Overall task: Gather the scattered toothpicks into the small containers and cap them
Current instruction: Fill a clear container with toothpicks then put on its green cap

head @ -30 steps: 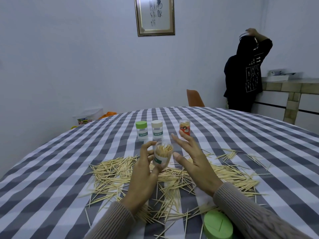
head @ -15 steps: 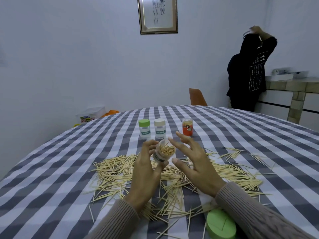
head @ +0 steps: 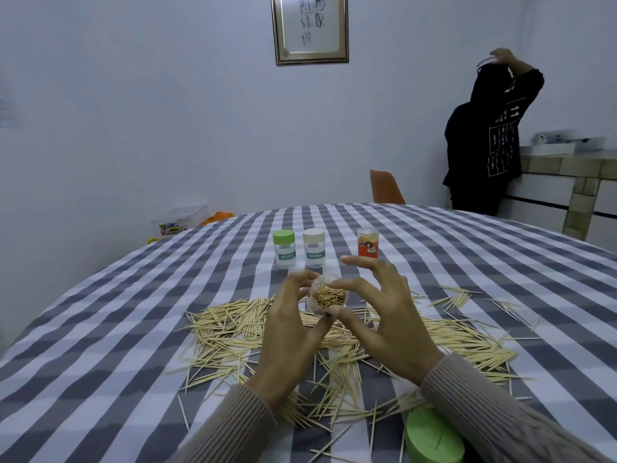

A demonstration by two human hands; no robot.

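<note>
The left hand grip curls round an open container of toothpicks; the right hand touches its rim, fingers spread.

A framed picture hangs above an orange chair (half hidden).

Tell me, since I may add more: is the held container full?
Nearly full: toothpicks crowd the open mouth of the container the left hand holds.

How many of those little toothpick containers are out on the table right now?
4. A green-capped container, a beige-capped container and a red container stand in a row behind the toothpicks; an open container full of toothpicks is held in the left hand.
</note>
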